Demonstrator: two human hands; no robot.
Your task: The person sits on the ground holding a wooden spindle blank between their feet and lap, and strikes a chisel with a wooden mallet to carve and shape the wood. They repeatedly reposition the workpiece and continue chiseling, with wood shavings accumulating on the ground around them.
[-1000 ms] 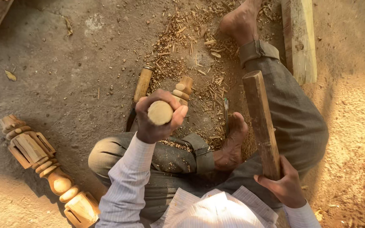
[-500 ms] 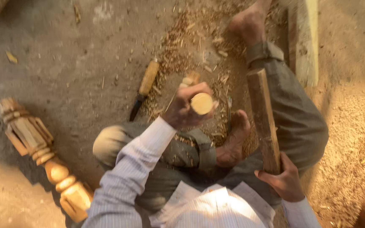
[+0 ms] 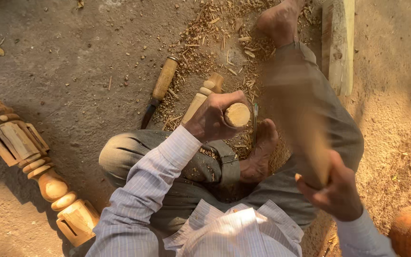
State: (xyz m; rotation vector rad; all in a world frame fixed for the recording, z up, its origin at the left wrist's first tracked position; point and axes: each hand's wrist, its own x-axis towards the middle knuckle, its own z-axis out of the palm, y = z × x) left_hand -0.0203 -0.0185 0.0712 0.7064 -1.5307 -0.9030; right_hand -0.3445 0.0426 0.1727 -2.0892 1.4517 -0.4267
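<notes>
Left hand (image 3: 210, 119) is wrapped tight round the wooden chisel handle (image 3: 236, 114), butt end facing up at me so it can take a hit, with the blade (image 3: 255, 124) running down toward the shavings (image 3: 215, 43) by my foot. Right hand (image 3: 334, 190) at 4 o'clock is fisted on the flat wooden mallet (image 3: 305, 138), motion-blurred. Spare chisel (image 3: 160, 88) at 11 o'clock and carved post (image 3: 34, 166) at 9 o'clock lie on the ground in reach.
</notes>
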